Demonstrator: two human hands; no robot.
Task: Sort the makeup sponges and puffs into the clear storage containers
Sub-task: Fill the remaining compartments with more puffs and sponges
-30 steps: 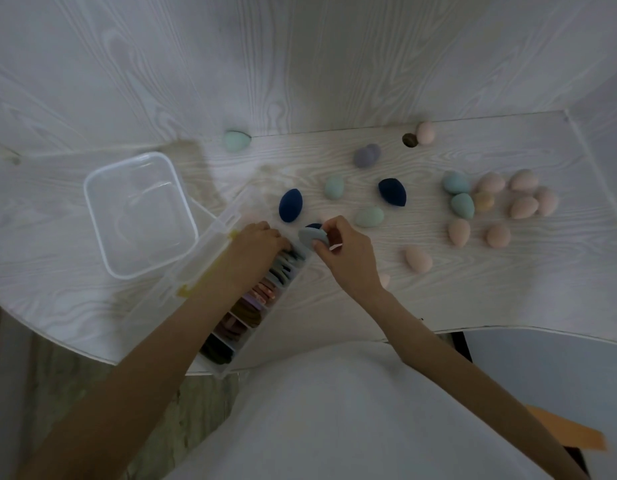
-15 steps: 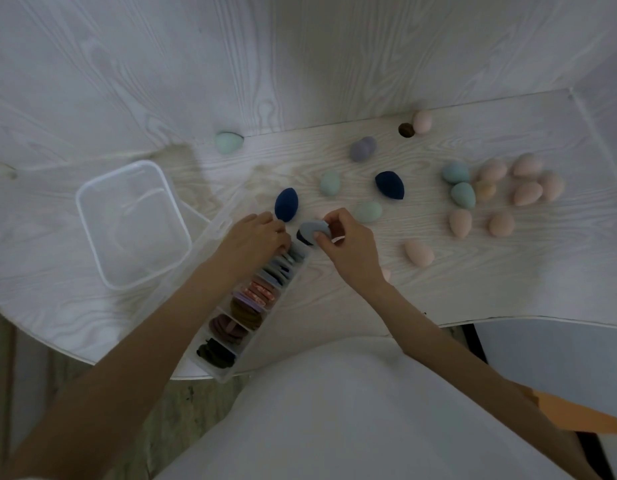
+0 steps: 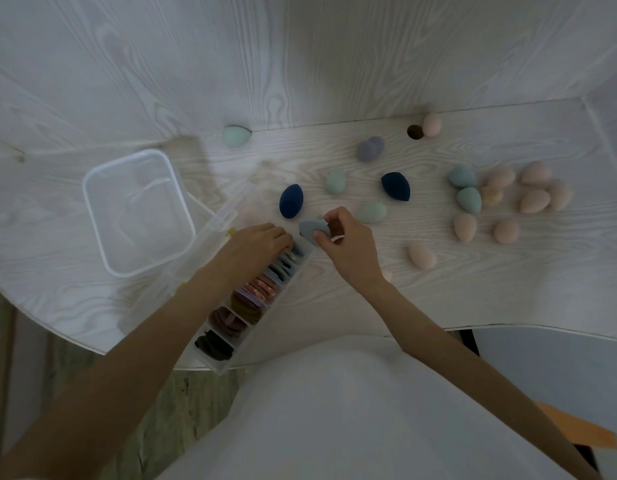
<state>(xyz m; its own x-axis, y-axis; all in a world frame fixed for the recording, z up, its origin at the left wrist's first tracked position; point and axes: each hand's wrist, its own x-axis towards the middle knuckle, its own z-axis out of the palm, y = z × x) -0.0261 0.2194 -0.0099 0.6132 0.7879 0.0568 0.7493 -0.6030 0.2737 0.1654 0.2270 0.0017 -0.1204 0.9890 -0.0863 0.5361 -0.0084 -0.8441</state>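
Head view shows your right hand (image 3: 348,242) pinching a flat grey-blue puff (image 3: 312,231) just above the clear divided organiser's (image 3: 227,362) far compartment, where your left hand's (image 3: 257,244) fingers press stored puffs.

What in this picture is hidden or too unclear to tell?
All in the head view:
- Left hand fingertips: hidden inside the divided organizer, grip unclear.
- Organizer's far compartments: covered by that hand.
- Blue-grey puff: partly hidden by the right hand pinching it.
- Small pink thing: mostly behind the right wrist.
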